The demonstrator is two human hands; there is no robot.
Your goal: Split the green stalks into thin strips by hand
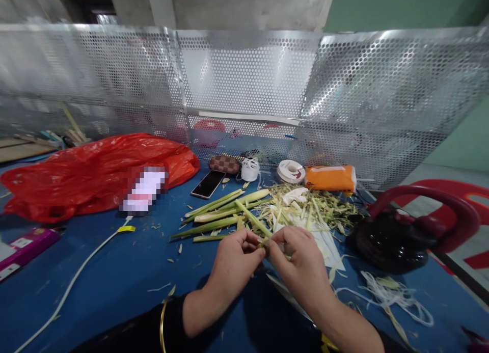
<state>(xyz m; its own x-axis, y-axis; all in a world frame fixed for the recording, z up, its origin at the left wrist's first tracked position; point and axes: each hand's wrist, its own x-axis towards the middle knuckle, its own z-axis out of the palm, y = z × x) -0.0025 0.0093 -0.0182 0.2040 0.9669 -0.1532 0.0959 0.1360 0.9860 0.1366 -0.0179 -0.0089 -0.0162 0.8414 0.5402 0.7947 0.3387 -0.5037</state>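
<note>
My left hand (pixel 239 259) and my right hand (pixel 296 259) meet above the near part of the blue table. Both are closed, with thumbs and fingers pinching the lower end of a pale green plant stalk (pixel 254 219) that slants up and to the left. My fingers partly cover that end. Just beyond them lies a loose row of cut green stalks (pixel 217 215). To the right of the stalks spreads a heap of shredded plant trimmings (pixel 328 210), partly over white paper (pixel 330 246).
A red plastic bag (pixel 95 159) and a lit phone (pixel 145 190) on a white cable lie left. Behind the stalks are a dark phone (pixel 208 184), white string (pixel 250 168), a spool (pixel 291 171) and an orange packet (pixel 330 178). A dark kettle (pixel 397 236) stands right, before a perforated metal screen (pixel 244 78).
</note>
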